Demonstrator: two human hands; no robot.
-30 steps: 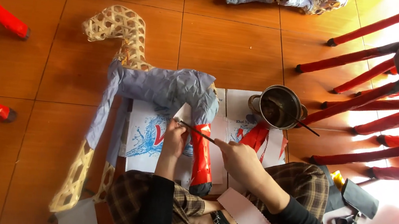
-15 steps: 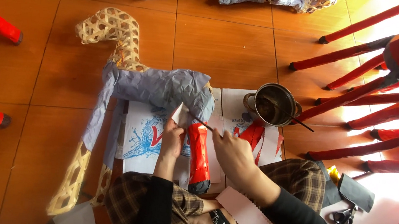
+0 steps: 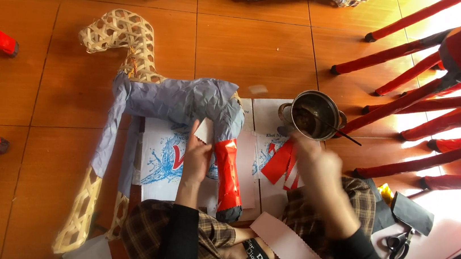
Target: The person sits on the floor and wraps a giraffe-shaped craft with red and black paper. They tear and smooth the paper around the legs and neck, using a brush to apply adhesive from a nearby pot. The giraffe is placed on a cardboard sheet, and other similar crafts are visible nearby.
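Lap: a pink paper strip (image 3: 292,250) with a zigzag edge lies across the plaid trousers, nearest the camera.
Left hand: the left hand (image 3: 198,157) rests against the woven horse frame (image 3: 133,73), beside its red-wrapped leg (image 3: 228,175); the fingers are loosely curled and pinch a small white paper scrap (image 3: 204,131) at the edge of the grey paper covering (image 3: 176,100).
Right hand: the right hand (image 3: 318,167) is blurred, reaching towards the metal pot (image 3: 313,114); whether it is closed on anything cannot be told.
Horse frame: lies on its side on the wooden floor (image 3: 251,40), body in grey paper, neck, head and the other legs bare wicker.
Under it: printed paper sheets (image 3: 161,162) spread on the floor; red paper strips (image 3: 284,163) lie just below the pot.
Pot: stands on the sheets, a thin stick (image 3: 344,133) leaning out of it.
Right edge: scissors (image 3: 399,244) on a pale board, red-wrapped legs (image 3: 417,86) of other figures beyond.
Change: half a second ago the right hand was at the horse's red leg, close to the left hand; now it has drawn away towards the pot, while the left hand stays at the scrap.
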